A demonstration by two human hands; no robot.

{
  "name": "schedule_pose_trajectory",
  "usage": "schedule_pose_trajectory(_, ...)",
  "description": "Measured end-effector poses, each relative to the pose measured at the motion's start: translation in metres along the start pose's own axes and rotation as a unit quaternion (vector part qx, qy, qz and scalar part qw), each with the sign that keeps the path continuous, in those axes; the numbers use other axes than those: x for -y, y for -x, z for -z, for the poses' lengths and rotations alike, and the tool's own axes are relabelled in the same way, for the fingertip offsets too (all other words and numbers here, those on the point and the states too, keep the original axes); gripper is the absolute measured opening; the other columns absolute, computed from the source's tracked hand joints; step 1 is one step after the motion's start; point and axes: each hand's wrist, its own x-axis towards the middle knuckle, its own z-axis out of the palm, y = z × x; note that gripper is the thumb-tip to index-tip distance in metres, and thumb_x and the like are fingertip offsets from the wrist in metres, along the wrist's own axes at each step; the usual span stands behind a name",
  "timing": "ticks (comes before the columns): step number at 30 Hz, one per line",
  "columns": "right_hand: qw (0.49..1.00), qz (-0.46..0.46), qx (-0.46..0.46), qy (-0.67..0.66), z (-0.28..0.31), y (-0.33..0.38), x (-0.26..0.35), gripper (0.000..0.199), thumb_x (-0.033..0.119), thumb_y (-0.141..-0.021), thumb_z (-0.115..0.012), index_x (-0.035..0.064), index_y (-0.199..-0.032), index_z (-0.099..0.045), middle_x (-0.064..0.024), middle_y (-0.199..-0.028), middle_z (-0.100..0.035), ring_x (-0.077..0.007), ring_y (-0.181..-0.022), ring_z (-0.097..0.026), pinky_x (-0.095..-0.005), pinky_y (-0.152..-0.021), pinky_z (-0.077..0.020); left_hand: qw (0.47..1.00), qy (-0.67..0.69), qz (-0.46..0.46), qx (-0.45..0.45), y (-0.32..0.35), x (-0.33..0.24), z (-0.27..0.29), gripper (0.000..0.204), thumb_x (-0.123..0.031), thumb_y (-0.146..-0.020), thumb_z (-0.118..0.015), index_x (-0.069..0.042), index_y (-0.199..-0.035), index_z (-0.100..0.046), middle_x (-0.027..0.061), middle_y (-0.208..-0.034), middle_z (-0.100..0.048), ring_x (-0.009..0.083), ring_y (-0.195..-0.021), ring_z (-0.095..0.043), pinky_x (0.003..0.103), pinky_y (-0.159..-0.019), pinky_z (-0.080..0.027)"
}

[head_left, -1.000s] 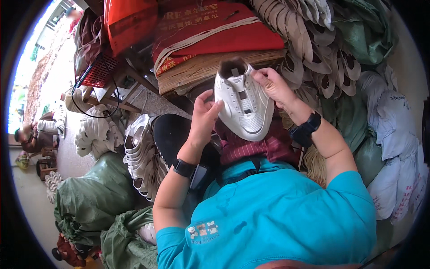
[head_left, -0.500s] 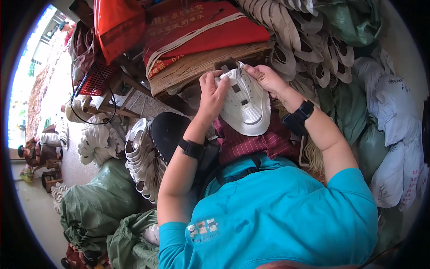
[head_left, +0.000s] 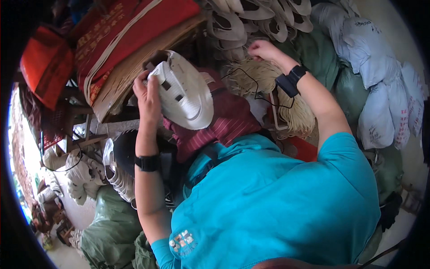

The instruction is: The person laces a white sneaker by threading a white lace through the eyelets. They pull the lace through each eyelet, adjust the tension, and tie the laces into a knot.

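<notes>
A white shoe upper with a perforated, mesh-like front hangs toe-down over the maroon striped cloth on my lap. My left hand grips its left edge near the opening, thumb on the white surface. My right hand is away from the upper, up and to the right, its fingers curled together. Whatever those fingers hold, if anything, is too small to make out. Below that hand lie bundles of cream laces, with a thin black cord looping across them.
A wooden bench with red cloth stands at the upper left. Pale shoe uppers are stacked at the top. White sacks and green sacks line the right; another green sack sits lower left.
My right hand has let go of the shoe upper and moved right, over the cream laces. My left hand still holds the upper. The whole view has swung to the right.
</notes>
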Motion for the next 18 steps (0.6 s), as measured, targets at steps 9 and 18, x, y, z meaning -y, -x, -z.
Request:
schedule_pose_trajectory(9, 0.919, -0.139, -0.220, 0.296, 0.016, 0.017, -0.159, 0.031, 0.033, -0.083, -0.068, 0.0069, -0.099, -0.073, -0.0172, -0.097, -0.072, -0.0351, -0.091, -0.069, -0.0417, -0.081, -0.0536, 0.995, 0.077, 0.060, 0.026, 0.010, -0.021, 0.006, 0.039, -0.029, -0.106, -0.050, -0.003, -0.135, -0.041, 0.0053, -0.111, -0.056, 0.0100, -0.099, -0.049, 0.023, -0.090, -0.040)
schedule_pose_trajectory(18, 0.931, -0.161, -0.195, 0.263, 0.071, 0.037, -0.186, 0.029, 0.035, -0.083, -0.067, 0.0084, -0.093, -0.073, -0.0127, -0.092, -0.073, -0.0308, -0.088, -0.069, -0.0392, -0.076, -0.0524, 0.995, 0.043, 0.091, 0.028, 0.012, -0.025, 0.012, 0.042, -0.030, -0.107, -0.045, -0.002, -0.136, -0.041, 0.0094, -0.121, -0.051, 0.0146, -0.112, -0.046, 0.028, -0.102, -0.033)
